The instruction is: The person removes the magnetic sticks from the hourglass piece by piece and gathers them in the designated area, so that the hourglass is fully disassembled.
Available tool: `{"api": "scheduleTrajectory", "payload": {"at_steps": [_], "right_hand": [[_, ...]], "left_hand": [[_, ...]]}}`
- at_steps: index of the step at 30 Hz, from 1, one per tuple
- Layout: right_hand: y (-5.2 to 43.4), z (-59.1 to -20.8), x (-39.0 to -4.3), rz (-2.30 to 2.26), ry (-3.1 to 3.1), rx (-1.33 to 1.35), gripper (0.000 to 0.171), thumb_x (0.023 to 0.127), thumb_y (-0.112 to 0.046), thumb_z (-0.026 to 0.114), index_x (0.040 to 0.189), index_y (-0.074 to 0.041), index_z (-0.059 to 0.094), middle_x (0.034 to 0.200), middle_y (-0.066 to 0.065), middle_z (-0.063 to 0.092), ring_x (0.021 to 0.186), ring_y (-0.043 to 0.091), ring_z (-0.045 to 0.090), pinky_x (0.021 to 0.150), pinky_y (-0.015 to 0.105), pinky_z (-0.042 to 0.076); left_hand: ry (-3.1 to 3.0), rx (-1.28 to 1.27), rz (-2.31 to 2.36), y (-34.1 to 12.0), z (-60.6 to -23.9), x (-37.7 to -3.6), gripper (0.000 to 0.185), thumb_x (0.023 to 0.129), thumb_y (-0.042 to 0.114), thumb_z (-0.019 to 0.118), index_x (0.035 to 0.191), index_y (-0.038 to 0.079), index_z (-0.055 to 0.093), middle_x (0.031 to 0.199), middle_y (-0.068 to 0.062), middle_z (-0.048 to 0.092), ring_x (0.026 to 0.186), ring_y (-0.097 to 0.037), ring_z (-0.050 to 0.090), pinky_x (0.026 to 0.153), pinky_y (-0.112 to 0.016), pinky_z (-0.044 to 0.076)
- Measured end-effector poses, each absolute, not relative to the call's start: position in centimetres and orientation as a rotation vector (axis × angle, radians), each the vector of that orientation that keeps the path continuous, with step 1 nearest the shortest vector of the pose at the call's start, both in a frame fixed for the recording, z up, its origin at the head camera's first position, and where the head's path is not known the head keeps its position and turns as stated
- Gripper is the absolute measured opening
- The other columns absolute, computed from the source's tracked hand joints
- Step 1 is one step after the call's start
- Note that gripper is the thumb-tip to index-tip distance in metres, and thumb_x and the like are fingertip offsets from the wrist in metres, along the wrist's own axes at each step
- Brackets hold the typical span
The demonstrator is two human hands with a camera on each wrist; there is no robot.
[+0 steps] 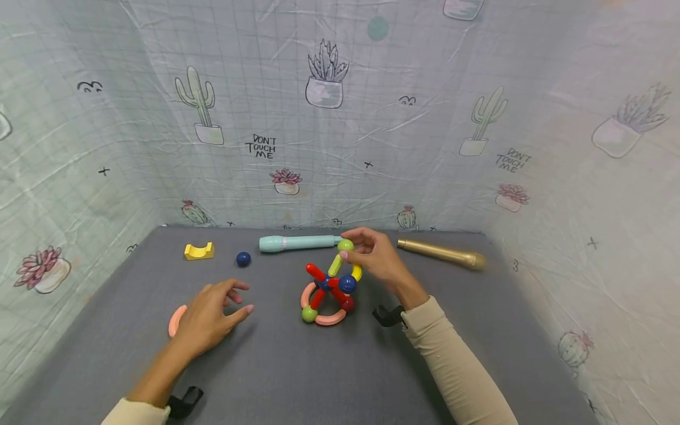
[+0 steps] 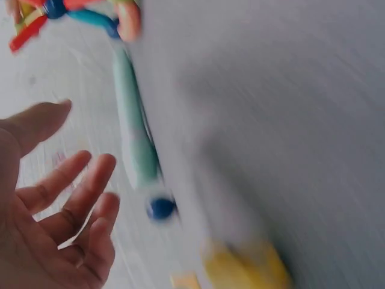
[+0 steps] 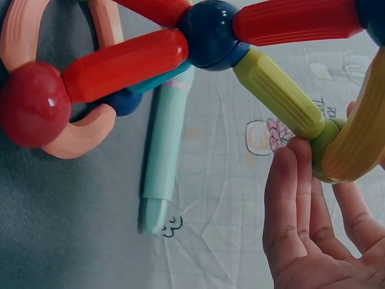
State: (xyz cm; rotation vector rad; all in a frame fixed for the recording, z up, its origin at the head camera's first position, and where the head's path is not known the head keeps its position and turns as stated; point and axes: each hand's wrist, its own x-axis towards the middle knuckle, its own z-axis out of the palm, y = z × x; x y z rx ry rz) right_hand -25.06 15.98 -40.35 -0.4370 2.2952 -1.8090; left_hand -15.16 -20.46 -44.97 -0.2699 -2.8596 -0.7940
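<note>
A magnetic ball-and-stick structure (image 1: 319,295) stands mid-table, built from red, yellow-green and teal rods, curved pink and yellow pieces, and coloured balls. At its top, my right hand (image 1: 376,255) pinches a green ball (image 1: 345,245) between thumb and fingers. In the right wrist view that ball joins a yellow-green rod (image 3: 278,93) and a curved yellow piece (image 3: 361,123). My left hand (image 1: 209,313) is held over the table left of the structure, fingers spread and holding nothing. Partly hidden behind it lies a curved pink piece (image 1: 176,321).
Toward the back left are a yellow curved block (image 1: 199,251) and a loose dark blue ball (image 1: 243,258). A mint-green microphone-shaped stick (image 1: 297,243) lies behind the structure, a gold microphone (image 1: 443,254) at the back right. Patterned cloth (image 1: 329,147) walls the grey table.
</note>
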Motion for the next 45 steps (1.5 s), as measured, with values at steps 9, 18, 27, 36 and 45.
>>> {"api": "scheduleTrajectory", "payload": {"at_steps": [9,18,27,36,45], "right_hand": [[15.9,-40.7,-25.1,-1.895,2.203,-0.384,0.040,0.097,-0.011,0.078,0.135,-0.018,0.069,0.129,0.013,0.068,0.098,0.026,0.074,0.089,0.040,0.060],[15.7,-40.9,-25.4,-1.917,2.159,-0.389,0.040,0.099,-0.010,0.075,0.138,-0.015,0.067,0.134,0.013,0.070,0.098,0.025,0.075,0.087,0.035,0.061],[15.7,-40.5,-25.8,-1.907,2.081,-0.400,0.042,0.100,-0.007,0.073,0.141,-0.012,0.064,0.136,0.018,0.070,0.105,0.024,0.075,0.098,0.042,0.060],[15.8,-40.8,-26.9,-1.897,1.858,-0.393,0.040,0.103,-0.007,0.070,0.142,-0.012,0.064,0.134,0.015,0.073,0.114,0.025,0.075,0.100,0.041,0.061],[16.2,-40.8,-27.0,-1.889,1.733,-0.420,0.039,0.109,-0.023,0.062,0.147,-0.013,0.060,0.143,0.015,0.066,0.125,0.031,0.070,0.106,0.044,0.057]], "left_hand": [[-2.775,-0.659,-1.533,-13.3,-45.6,-20.9,0.051,0.095,0.020,0.082,0.142,0.016,0.063,0.135,-0.007,0.070,0.129,-0.039,0.059,0.103,-0.060,0.050],[-2.728,-0.965,-1.956,-10.9,-46.6,-24.4,0.051,0.098,0.005,0.074,0.146,0.006,0.058,0.128,-0.021,0.072,0.107,-0.033,0.068,0.093,-0.042,0.058],[-2.692,-1.046,-2.013,-10.3,-46.4,-24.8,0.048,0.091,0.001,0.082,0.135,0.004,0.062,0.125,-0.017,0.075,0.105,-0.021,0.068,0.097,-0.034,0.052],[-2.681,-1.198,-2.142,-9.5,-46.6,-24.7,0.054,0.091,0.001,0.081,0.142,0.004,0.060,0.140,-0.015,0.070,0.125,-0.020,0.069,0.109,-0.031,0.053],[-2.700,-1.200,-2.236,-8.7,-46.5,-24.5,0.046,0.092,-0.004,0.077,0.135,0.002,0.061,0.135,-0.017,0.071,0.124,-0.020,0.067,0.112,-0.036,0.050]]}}
